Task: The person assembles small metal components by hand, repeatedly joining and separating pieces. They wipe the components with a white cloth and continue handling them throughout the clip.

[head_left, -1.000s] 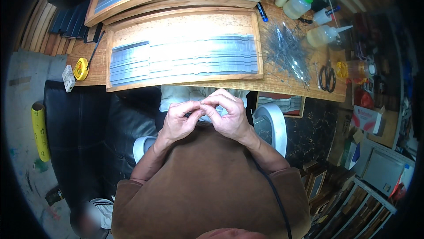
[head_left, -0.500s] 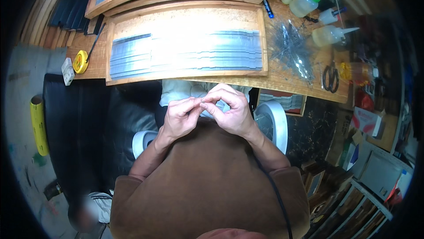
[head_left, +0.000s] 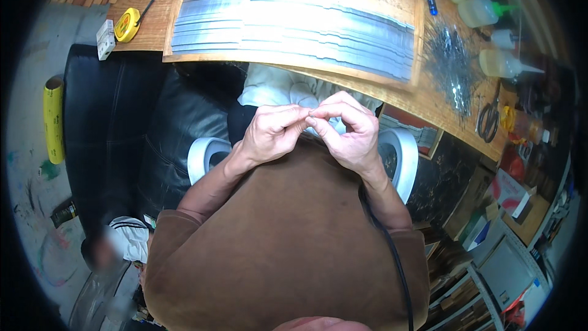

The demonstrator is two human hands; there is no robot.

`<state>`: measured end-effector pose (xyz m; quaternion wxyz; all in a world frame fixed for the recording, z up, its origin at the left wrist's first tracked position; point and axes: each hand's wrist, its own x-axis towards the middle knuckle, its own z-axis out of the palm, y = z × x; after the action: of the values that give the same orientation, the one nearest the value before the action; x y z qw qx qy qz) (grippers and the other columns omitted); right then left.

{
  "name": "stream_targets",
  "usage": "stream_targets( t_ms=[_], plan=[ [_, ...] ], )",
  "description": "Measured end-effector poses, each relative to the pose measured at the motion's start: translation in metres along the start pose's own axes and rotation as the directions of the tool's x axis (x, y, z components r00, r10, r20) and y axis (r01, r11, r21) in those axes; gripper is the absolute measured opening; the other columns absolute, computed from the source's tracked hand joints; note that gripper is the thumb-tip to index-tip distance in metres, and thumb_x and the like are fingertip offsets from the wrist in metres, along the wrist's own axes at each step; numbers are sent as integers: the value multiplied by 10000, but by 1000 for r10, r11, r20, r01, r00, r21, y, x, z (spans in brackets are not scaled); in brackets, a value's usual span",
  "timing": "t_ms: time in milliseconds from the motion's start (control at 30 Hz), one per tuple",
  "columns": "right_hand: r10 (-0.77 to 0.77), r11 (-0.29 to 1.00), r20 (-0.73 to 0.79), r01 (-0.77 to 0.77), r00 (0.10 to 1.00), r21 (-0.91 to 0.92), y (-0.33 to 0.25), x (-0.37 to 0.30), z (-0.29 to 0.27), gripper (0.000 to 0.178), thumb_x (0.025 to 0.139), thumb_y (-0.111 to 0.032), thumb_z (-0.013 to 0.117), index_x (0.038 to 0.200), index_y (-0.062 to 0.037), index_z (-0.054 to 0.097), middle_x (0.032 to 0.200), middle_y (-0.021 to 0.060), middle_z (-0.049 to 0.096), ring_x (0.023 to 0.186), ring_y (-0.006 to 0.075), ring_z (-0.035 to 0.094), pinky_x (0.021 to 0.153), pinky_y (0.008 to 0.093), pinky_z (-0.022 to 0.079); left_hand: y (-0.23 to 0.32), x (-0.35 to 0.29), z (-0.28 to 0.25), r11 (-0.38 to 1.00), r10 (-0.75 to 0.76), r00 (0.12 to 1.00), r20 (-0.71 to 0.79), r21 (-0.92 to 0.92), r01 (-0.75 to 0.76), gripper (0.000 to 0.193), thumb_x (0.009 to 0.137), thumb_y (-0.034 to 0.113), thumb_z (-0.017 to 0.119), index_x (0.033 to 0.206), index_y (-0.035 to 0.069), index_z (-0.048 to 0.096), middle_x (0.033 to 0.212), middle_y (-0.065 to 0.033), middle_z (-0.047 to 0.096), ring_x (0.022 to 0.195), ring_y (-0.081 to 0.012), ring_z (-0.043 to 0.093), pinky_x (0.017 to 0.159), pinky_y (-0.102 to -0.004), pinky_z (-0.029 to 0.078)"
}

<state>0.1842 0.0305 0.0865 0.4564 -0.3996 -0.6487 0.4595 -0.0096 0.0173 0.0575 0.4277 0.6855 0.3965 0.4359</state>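
Observation:
Above my lap, my left hand (head_left: 275, 132) and my right hand (head_left: 350, 130) meet at the fingertips. Both are closed in a pinch, thumb against forefinger. Whatever lies between the fingertips is too small to make out. Just beyond them, at the bench edge, is a shallow wooden tray (head_left: 418, 37). Rows of thin grey strips (head_left: 294, 31) lie stacked in it, partly washed out by glare. To its right on the bench is a loose heap of fine dark, shiny slivers (head_left: 451, 67).
Black-handled scissors (head_left: 489, 121), a blue marker (head_left: 432, 1) and squeeze bottles (head_left: 499, 63) sit at the right. A yellow tape measure (head_left: 127, 25) and small white box (head_left: 105, 40) lie left. White chair arms (head_left: 404, 162) flank me. Another person (head_left: 128, 239) is at lower left.
The view has shifted, so the tray and bench now sit higher and farther right in the picture. My hands stay pinched together at the fingertips.

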Motion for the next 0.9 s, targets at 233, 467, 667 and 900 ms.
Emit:
stream_targets(
  t_ms=[233, 467, 667, 900],
  plan=[
    [12, 1000, 6, -12, 1000, 3, 3, -1, 0, 134, 845, 39, 821, 964, 6, 771, 896, 87, 718, 757, 155, 683, 686, 276, 546, 6, 1, -5, 998, -63, 997, 52, 15, 63, 184, 898, -76, 726, 1076, -46, 760, 899, -160, 764, 706, -265, 731, 623, -316, 558],
    [32, 999, 14, -33, 999, 16, 5, -1, 1, 126, 852, 33, 822, 965, 4, 774, 894, 86, 719, 765, 157, 684, 696, 276, 548, 4, -1, -5, 999, -37, 998, 41, 30, 36, 173, 899, -75, 728, 1068, -54, 754, 903, -167, 765, 713, -279, 741, 632, -322, 575],
    [45, 999, 24, -46, 999, 20, 6, -1, 1, 123, 855, 28, 824, 967, 8, 775, 899, 90, 722, 772, 161, 685, 702, 278, 549, -1, -3, -2, 1000, -9, 1000, 6, 25, 9, 173, 887, -84, 738, 1059, -67, 747, 897, -173, 763, 717, -285, 747, 634, -319, 583],
    [60, 998, 29, -61, 998, 33, 6, -1, 1, 124, 855, 20, 829, 968, 8, 779, 898, 93, 725, 774, 164, 685, 704, 281, 549, 1, -3, -5, 999, -18, 1000, 19, 40, 17, 166, 886, -86, 735, 1051, -70, 746, 880, -172, 761, 700, -282, 745, 623, -318, 580]
  ],
)
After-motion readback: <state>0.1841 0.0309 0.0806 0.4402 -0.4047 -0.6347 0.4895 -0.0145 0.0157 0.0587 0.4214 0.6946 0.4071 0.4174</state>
